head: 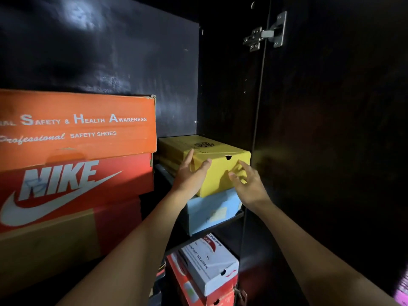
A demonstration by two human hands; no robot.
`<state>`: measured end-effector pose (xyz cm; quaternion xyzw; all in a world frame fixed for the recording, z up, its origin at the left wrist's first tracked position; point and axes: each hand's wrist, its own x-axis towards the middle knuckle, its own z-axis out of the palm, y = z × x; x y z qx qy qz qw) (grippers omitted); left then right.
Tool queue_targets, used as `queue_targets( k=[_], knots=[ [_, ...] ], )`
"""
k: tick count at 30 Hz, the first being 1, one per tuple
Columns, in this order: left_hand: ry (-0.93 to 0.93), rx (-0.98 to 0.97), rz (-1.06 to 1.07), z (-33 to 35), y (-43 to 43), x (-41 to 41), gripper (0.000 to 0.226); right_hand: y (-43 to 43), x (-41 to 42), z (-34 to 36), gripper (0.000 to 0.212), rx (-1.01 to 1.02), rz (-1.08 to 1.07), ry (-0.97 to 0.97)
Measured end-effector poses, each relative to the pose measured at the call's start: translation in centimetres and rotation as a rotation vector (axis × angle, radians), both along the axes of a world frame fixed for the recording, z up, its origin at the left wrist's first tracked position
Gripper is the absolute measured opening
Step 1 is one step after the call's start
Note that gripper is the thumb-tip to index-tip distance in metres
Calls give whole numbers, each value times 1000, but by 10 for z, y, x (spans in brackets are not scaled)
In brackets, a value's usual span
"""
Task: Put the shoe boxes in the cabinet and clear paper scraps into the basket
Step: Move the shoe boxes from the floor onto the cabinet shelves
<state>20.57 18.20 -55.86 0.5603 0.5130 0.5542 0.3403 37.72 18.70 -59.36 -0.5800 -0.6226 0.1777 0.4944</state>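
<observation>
both hands reached into a dark wooden cabinet (220,96) toward a yellow cardboard shoe box (212,164) that sat on top of a pale blue cardboard box (212,212) on the right-hand end of the shelf. the yellow box lay with its long axis running away from the person, toward the back panel, its short end with a small finger hole facing out and overhanging the blue box a little. the left hand (192,177) lay against the box's near left corner, palm on the end face, fingers spread up along the edge; its grip was wide open and closed round nothing. the right hand (248,183) hovered at the near right corner with fingers loosely curled; whether the tips touched the cardboard could not be told, and it too held nothing. the two hands stood about equally near, one to each side of the short end, so the box lay straight ahead of both, and a push along its length looked like the move in hand. to the left, an orange safety-shoe box (77,127) rested on a red nike box (75,184). on the shelf below, a white box (209,263) sat on another red box (183,281). no paper scraps or basket were in view.
</observation>
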Motion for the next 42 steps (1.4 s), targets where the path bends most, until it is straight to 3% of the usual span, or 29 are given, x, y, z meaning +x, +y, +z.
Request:
queue_targets(
  k=[5,16,25,32,34,37,40,42],
  knots=[
    [37,-30,15,-15,-39,9,71,-57,25,-7,55,-51,29,-19],
    [170,-110,-290,-117,-164,88,50,-244,89,-114,43,-159,-211,-59],
    [250,-402,-594,-270,-255,171,47,-376,166,-251,33,-466,-418,8],
    [293,-667,-675,-412,-375,206,41,-468,204,-381,53,-809,-534,78],
    [354,-765,-668,-448,-405,208,56,-490,204,-415,73,-863,-587,120],
    [396,-849,-627,-492,-440,204,65,-522,191,-456,82,-907,-630,249],
    [407,-902,-629,-520,-465,204,41,-548,181,-491,92,-855,-635,494],
    [389,-879,-638,-523,-473,204,27,-564,174,-507,89,-834,-599,668]
  ],
)
